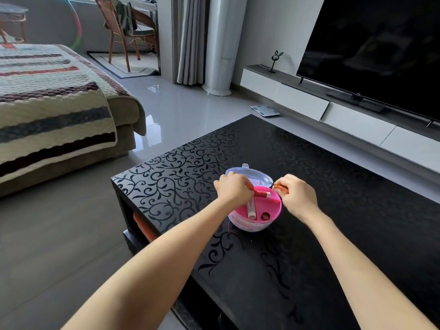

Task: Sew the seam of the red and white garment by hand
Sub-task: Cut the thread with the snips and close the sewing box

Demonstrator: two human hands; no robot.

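Note:
A round pink sewing box [270, 210] stands open on the black coffee table [309, 234], its clear lid [247, 172] tipped back behind it. My left hand [232, 190] grips a red thread spool [262, 193] over the box. My right hand [297, 196] pinches a thin orange-handled tool [281, 187] at the box's right rim, its dark tip pointing toward the spool. A white spool [251, 208] and a dark red one [265, 216] lie inside the box. No red and white garment shows in this view.
A sofa with a striped quilted cover [52, 96] stands to the left across the grey floor. A large dark TV [376, 44] sits on a low white cabinet [309, 101] to the right. A scale [264, 110] lies on the floor beyond the table.

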